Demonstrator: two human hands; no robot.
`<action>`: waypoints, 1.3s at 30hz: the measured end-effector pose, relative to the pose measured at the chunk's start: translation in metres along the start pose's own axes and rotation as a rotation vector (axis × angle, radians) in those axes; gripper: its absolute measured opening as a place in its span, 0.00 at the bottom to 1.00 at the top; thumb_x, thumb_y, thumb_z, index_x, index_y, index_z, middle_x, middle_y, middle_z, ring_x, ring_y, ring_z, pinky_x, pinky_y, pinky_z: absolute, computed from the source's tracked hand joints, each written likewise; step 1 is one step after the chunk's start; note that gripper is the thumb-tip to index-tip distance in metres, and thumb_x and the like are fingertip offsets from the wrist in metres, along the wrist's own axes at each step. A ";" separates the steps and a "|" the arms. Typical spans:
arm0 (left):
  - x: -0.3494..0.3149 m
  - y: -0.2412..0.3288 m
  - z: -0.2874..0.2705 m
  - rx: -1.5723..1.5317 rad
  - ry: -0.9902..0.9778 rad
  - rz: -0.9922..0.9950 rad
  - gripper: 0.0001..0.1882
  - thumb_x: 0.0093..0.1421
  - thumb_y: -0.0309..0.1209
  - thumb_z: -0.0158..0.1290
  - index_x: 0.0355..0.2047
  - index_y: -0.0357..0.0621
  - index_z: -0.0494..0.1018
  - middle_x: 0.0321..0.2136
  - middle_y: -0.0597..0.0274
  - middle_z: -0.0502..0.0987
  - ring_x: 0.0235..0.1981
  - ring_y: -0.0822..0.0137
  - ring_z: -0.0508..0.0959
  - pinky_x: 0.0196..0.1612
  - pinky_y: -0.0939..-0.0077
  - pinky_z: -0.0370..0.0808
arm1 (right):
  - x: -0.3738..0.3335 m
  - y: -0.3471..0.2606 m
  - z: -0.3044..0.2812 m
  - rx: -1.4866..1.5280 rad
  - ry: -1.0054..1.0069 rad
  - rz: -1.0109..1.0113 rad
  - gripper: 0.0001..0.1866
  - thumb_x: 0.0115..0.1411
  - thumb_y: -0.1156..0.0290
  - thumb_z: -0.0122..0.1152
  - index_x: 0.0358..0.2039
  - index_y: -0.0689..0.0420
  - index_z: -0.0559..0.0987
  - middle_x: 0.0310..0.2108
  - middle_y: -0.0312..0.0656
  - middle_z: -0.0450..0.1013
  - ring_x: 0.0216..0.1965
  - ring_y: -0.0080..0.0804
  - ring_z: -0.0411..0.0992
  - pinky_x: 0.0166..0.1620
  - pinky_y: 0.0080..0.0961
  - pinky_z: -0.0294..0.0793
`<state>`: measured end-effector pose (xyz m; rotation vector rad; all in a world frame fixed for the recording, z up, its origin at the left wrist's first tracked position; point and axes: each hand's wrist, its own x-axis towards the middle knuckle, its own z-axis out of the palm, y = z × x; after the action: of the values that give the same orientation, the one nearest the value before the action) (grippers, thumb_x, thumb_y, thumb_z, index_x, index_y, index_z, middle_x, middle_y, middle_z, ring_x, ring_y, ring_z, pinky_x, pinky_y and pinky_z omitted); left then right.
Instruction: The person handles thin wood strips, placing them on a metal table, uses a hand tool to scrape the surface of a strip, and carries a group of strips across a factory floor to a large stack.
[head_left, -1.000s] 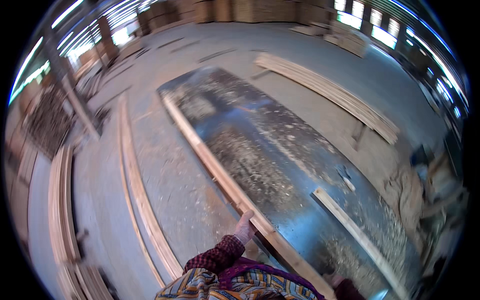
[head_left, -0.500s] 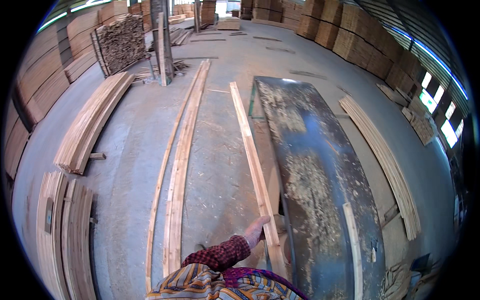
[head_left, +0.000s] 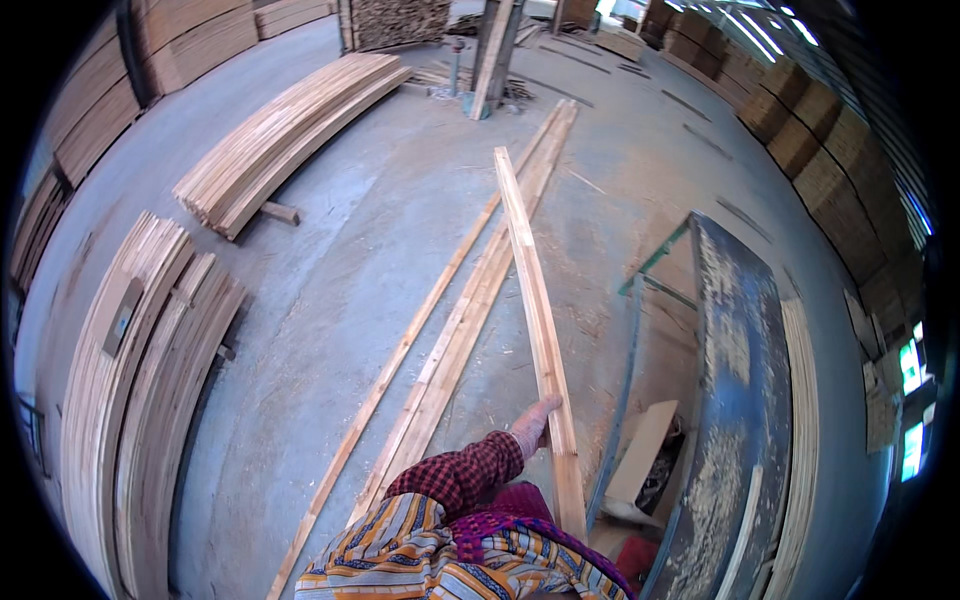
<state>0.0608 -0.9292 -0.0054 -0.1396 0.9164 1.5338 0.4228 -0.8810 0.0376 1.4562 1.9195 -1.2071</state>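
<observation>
My left hand (head_left: 537, 422) is closed round a long, narrow wooden board (head_left: 530, 275), gripping it near its close end. The fingers pass under the board and are mostly hidden. A red-and-black checked sleeve (head_left: 462, 472) covers that arm. The board points away from me, its far end raised over several long strips of wood (head_left: 450, 350) lying on the floor. My right hand does not show. To the right stands a long dark table (head_left: 735, 345) with a green metal frame, its top scattered with wood shavings.
Stacked planks (head_left: 290, 130) and another plank pile (head_left: 130, 380) lie at the left. Under the table is an open cardboard box (head_left: 640, 460). A post (head_left: 492, 60) rises at the back. More timber (head_left: 798, 420) lies beyond the table, and a pale strip (head_left: 745, 530) rests on it.
My view has turned to the left. The board in my left hand has swung left from beside the table and now crosses over the strips on the floor.
</observation>
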 end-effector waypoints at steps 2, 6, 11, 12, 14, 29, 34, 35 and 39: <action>0.023 0.039 -0.029 -0.052 0.050 0.040 0.36 0.64 0.57 0.57 0.63 0.44 0.70 0.54 0.53 0.79 0.53 0.56 0.81 0.57 0.53 0.78 | 0.031 -0.035 -0.002 -0.034 -0.025 0.000 0.25 0.70 0.45 0.51 0.49 0.50 0.85 0.46 0.54 0.82 0.47 0.45 0.81 0.53 0.34 0.77; 0.069 0.140 -0.077 -0.140 0.148 0.176 0.37 0.64 0.58 0.58 0.62 0.43 0.70 0.52 0.53 0.79 0.52 0.55 0.80 0.57 0.51 0.78 | 0.104 -0.106 -0.017 -0.068 -0.065 0.002 0.25 0.70 0.45 0.51 0.49 0.50 0.85 0.46 0.54 0.82 0.47 0.44 0.81 0.53 0.34 0.77; 0.103 0.284 -0.133 -0.334 0.319 0.369 0.39 0.62 0.60 0.60 0.61 0.42 0.69 0.53 0.53 0.78 0.52 0.54 0.80 0.57 0.51 0.77 | 0.193 -0.216 -0.059 -0.099 -0.120 -0.055 0.26 0.69 0.44 0.52 0.49 0.51 0.86 0.46 0.55 0.82 0.46 0.44 0.81 0.53 0.34 0.76; 0.113 0.315 -0.149 -0.395 0.317 0.409 0.40 0.61 0.60 0.60 0.61 0.43 0.69 0.53 0.52 0.78 0.52 0.54 0.79 0.57 0.51 0.77 | 0.207 -0.243 -0.070 -0.110 -0.135 -0.081 0.26 0.69 0.44 0.52 0.49 0.51 0.86 0.46 0.55 0.82 0.46 0.44 0.81 0.53 0.34 0.76; 0.105 0.377 -0.182 -0.465 0.405 0.565 0.45 0.58 0.62 0.63 0.63 0.40 0.67 0.54 0.47 0.76 0.54 0.51 0.77 0.60 0.52 0.75 | 0.246 -0.308 -0.094 -0.170 -0.195 -0.178 0.26 0.69 0.44 0.52 0.49 0.51 0.86 0.46 0.55 0.82 0.46 0.43 0.81 0.53 0.33 0.76; 0.092 0.777 -0.379 -0.767 0.730 1.091 0.47 0.55 0.60 0.62 0.64 0.38 0.62 0.49 0.46 0.74 0.50 0.50 0.78 0.52 0.49 0.79 | 0.456 -0.909 -0.119 -0.666 -0.402 -0.462 0.28 0.70 0.43 0.49 0.58 0.46 0.82 0.51 0.50 0.82 0.51 0.40 0.79 0.59 0.30 0.73; 0.073 0.884 -0.438 -0.890 0.927 1.202 0.42 0.58 0.56 0.61 0.63 0.40 0.64 0.48 0.50 0.75 0.49 0.52 0.77 0.53 0.51 0.78 | 0.534 -1.096 -0.074 -0.730 -0.545 -0.473 0.32 0.71 0.40 0.47 0.58 0.51 0.81 0.52 0.53 0.81 0.55 0.44 0.78 0.61 0.32 0.72; 0.072 0.907 -0.451 -0.913 0.959 1.209 0.42 0.57 0.56 0.62 0.63 0.41 0.64 0.48 0.51 0.75 0.49 0.53 0.77 0.53 0.51 0.78 | 0.533 -1.142 -0.069 -0.737 -0.574 -0.525 0.34 0.70 0.38 0.48 0.57 0.54 0.82 0.52 0.56 0.80 0.55 0.47 0.78 0.61 0.33 0.73; 0.082 0.977 -0.497 -0.907 1.051 1.328 0.44 0.57 0.57 0.62 0.65 0.42 0.63 0.51 0.51 0.74 0.53 0.52 0.76 0.56 0.52 0.77 | 0.621 -1.257 -0.024 -1.016 -0.546 -0.535 0.31 0.71 0.42 0.46 0.56 0.52 0.83 0.51 0.51 0.82 0.52 0.42 0.80 0.58 0.34 0.75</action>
<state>-1.0270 -1.0706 0.0593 -1.2896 1.0485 3.1839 -0.9524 -0.6053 0.0424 0.0819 2.0381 -0.5126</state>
